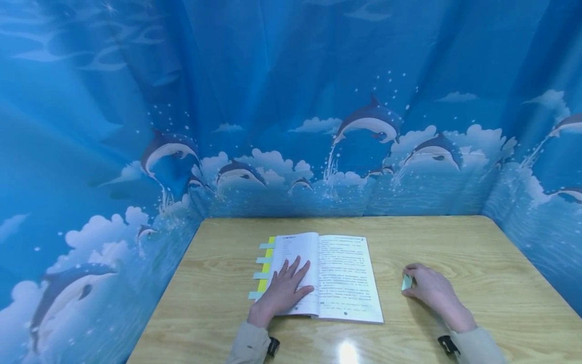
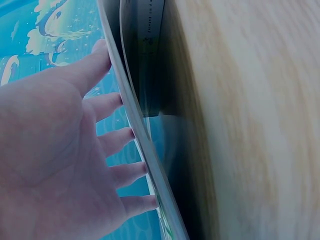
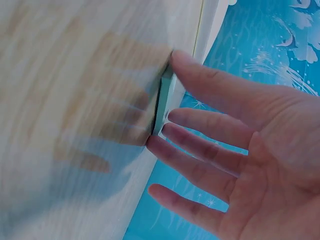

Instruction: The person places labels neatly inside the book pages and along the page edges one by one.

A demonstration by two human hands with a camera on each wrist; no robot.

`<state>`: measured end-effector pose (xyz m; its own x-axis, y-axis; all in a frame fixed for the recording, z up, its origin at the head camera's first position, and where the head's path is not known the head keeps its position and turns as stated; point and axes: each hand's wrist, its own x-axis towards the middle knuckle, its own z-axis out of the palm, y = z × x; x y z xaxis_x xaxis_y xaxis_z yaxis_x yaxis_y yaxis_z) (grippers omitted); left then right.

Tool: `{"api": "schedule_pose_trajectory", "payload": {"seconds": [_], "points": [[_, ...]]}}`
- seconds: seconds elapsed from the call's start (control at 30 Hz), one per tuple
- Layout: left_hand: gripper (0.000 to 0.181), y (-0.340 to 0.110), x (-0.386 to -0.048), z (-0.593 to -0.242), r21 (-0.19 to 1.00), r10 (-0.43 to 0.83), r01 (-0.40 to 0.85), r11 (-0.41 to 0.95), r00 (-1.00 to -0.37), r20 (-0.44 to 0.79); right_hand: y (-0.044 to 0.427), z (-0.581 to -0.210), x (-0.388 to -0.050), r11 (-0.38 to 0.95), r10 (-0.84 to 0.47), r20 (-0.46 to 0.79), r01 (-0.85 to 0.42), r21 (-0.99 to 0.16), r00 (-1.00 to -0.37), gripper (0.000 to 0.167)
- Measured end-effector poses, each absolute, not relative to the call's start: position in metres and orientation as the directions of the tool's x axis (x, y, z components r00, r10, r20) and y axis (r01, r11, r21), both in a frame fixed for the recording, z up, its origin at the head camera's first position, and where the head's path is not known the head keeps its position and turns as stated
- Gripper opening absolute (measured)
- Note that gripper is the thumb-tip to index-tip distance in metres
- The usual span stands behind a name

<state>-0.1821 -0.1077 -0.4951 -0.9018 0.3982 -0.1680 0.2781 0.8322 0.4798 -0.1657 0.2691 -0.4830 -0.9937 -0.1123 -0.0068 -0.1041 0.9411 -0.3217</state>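
Note:
An open book (image 1: 346, 273) with printed pages lies on the table. My left hand (image 1: 287, 287) rests on its left page with the fingers spread and straight; in the left wrist view the fingertips (image 2: 127, 134) touch the page side of the book. To the right of the book is a small pale green pad of sticky notes (image 1: 406, 283) on the tabletop. My right hand (image 1: 435, 292) holds this pad by its ends, thumb at one and a finger at the other, as the right wrist view shows. The pad (image 3: 163, 102) lies flat against the wood.
Several pale green sticky tabs (image 1: 262, 260) stick out past a yellow strip (image 1: 262, 285) along the book's left edge. The wooden table (image 1: 218, 268) meets a blue dolphin-print curtain (image 1: 282, 126) at the back and sides. Dark straps (image 1: 273, 347) circle both wrists.

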Motion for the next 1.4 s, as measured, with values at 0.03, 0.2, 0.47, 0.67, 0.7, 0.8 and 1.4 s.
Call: {"api": "schedule_pose_trajectory", "payload": {"seconds": [0.03, 0.2, 0.47, 0.67, 0.7, 0.8, 1.4], "points": [[0.068, -0.108, -0.182, -0.495, 0.481, 0.399, 0.279, 0.831, -0.902, -0.167, 0.269, -0.483, -0.166, 0.943, -0.109, -0.005, -0.102, -0.317, -0.994, 0.056], [0.068, -0.107, -0.181, -0.494, 0.481, 0.401, 0.281, 0.83, -0.901, -0.165, 0.272, -0.482, -0.165, 0.942, -0.129, 0.001, -0.123, -0.312, -0.992, 0.052], [0.068, -0.106, -0.183, -0.495, 0.472, 0.398, 0.285, 0.834, -0.904, -0.158, 0.274, -0.481, -0.164, 0.941, -0.153, 0.012, -0.15, -0.303, -0.988, 0.033], [0.068, -0.106, -0.182, -0.496, 0.468, 0.401, 0.29, 0.835, -0.903, -0.156, 0.272, -0.483, -0.162, 0.934, -0.116, 0.033, -0.121, -0.335, -0.993, 0.034], [0.068, -0.106, -0.182, -0.496, 0.469, 0.402, 0.291, 0.834, -0.902, -0.155, 0.272, -0.483, -0.162, 0.933, -0.113, 0.033, -0.118, -0.339, -0.993, 0.035], [0.068, -0.107, -0.182, -0.496, 0.472, 0.404, 0.292, 0.832, -0.902, -0.153, 0.272, -0.484, -0.161, 0.934, -0.113, 0.034, -0.118, -0.338, -0.993, 0.034], [0.068, -0.108, -0.181, -0.495, 0.47, 0.408, 0.302, 0.829, -0.902, -0.142, 0.278, -0.491, -0.169, 0.926, -0.173, 0.134, -0.207, -0.316, -0.976, 0.032]]}}
